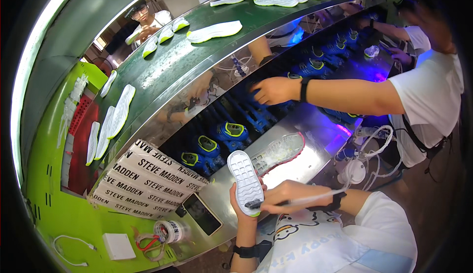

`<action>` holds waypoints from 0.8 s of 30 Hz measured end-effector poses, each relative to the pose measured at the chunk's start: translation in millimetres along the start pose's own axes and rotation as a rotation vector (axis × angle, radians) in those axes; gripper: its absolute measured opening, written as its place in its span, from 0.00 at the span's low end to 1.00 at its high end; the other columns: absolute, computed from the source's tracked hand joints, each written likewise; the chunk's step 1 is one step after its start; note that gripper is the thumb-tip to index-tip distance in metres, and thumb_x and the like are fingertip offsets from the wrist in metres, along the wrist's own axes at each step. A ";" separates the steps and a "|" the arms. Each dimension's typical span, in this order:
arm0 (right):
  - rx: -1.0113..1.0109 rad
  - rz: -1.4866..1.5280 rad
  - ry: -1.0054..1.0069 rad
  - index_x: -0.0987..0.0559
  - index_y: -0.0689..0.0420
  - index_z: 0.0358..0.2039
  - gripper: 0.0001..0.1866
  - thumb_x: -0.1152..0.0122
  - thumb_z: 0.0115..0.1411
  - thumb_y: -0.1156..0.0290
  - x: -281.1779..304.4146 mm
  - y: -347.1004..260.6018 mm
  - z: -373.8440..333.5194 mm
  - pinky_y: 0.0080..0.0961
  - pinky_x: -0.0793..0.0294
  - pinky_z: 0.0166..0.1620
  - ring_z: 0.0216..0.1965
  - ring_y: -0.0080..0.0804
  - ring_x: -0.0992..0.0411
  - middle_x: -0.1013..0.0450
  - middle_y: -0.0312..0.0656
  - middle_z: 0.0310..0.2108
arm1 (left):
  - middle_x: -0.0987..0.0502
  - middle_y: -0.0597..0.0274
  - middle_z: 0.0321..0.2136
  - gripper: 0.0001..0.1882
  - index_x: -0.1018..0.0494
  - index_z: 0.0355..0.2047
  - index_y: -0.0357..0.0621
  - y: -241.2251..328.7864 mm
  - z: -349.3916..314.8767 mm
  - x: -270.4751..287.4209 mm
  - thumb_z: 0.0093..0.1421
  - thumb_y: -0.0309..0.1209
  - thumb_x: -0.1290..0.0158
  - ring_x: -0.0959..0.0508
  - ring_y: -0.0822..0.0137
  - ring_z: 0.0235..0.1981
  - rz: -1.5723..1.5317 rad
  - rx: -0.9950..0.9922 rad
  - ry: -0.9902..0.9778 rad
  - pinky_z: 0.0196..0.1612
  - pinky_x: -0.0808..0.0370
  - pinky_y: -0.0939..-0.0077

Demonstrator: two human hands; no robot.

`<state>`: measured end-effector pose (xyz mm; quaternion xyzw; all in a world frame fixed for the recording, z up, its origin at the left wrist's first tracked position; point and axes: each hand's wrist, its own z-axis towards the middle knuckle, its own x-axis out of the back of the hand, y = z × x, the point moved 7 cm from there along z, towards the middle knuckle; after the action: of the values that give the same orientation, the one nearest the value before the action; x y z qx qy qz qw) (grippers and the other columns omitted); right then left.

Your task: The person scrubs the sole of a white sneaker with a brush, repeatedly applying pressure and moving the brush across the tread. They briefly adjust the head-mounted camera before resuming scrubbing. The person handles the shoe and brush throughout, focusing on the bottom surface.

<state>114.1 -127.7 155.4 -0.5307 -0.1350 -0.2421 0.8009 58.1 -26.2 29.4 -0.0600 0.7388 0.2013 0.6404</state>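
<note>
My left hand (238, 204) holds a white shoe sole (245, 174) upright, its ridged inner face turned toward me and a yellow-green edge at its lower end. In my right hand (288, 195) is a brush (253, 204) with dark bristles, its tip against the lower part of the sole. A pale, clear tube (315, 197) trails back from that hand. Just behind the sole, a worn grey sole (278, 150) with a reddish edge lies on the metal bench (295, 167), streaked with whitish residue.
Several blue shoes (233, 131) stand on a rack beyond the bench. White soles (215, 32) lie along the green conveyor (167, 66). A co-worker's arm (345, 93) reaches in from the right. A printed carton (152, 179), phone (202, 214), tape roll (172, 231) and scissors (148, 243) sit left.
</note>
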 end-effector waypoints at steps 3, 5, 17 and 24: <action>-0.180 0.192 0.098 0.21 0.64 0.31 0.09 0.45 0.60 0.70 25.7 30.8 5.5 0.25 0.28 0.31 0.26 0.31 0.26 0.25 0.45 0.26 | 0.28 0.49 0.46 0.29 0.36 0.55 0.39 -10.4 -4.9 -1.5 0.61 0.47 0.58 0.26 0.55 0.42 0.184 -0.086 0.221 0.47 0.28 0.59; -0.245 0.064 0.290 0.21 0.64 0.30 0.11 0.45 0.61 0.69 45.3 34.2 11.0 0.25 0.28 0.32 0.27 0.28 0.26 0.25 0.43 0.25 | 0.27 0.49 0.45 0.29 0.35 0.53 0.36 -21.9 -6.3 -17.3 0.60 0.47 0.59 0.26 0.56 0.42 0.053 0.034 0.082 0.45 0.28 0.61; -0.641 0.552 0.806 0.19 0.61 0.35 0.12 0.49 0.64 0.68 -10.8 66.0 -24.0 0.16 0.33 0.25 0.20 0.16 0.33 0.28 0.37 0.20 | 0.25 0.51 0.39 0.28 0.33 0.50 0.36 -21.7 -1.7 -22.5 0.60 0.48 0.60 0.25 0.57 0.38 0.026 -0.078 0.000 0.41 0.27 0.64; -0.758 0.453 0.362 0.18 0.60 0.32 0.13 0.46 0.62 0.65 -24.6 49.0 -31.0 0.18 0.36 0.21 0.16 0.16 0.35 0.27 0.37 0.17 | 0.25 0.49 0.39 0.30 0.33 0.50 0.38 6.5 2.8 15.3 0.58 0.51 0.60 0.24 0.55 0.36 0.153 -0.132 0.151 0.39 0.26 0.61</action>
<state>118.1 -134.5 92.9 -0.7508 0.2235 -0.1823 0.5943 55.9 -16.7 15.7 -0.0605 0.7723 0.2929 0.5605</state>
